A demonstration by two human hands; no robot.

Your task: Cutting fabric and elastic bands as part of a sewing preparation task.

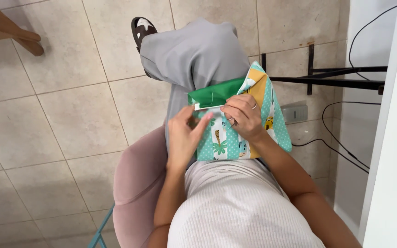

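- Here, at the far left, pale square floor tiles [60, 119] spread out, matt and hard, with a wooden frame [10, 30] crossing the top corner.
- A pink padded chair [138, 183] sits under the person, soft and rounded.
- The left hand [184, 135] lies half open, fingers loosely curled, touching the left edge of the printed fabric piece [226, 142] on the lap.
- That piece is thin cotton, teal-dotted with yellow and white patches; its long axis runs away from the body along the grey trouser leg [194, 55], with a green lining [214, 94] folded at the far end.
- The right hand [244, 115] rests on the fabric, nearer the green fold, pinching narrowly; whatever it holds is too small to tell.
- Farther right, a black metal frame [327, 76] and cables [341, 147] stand beside a white wall.
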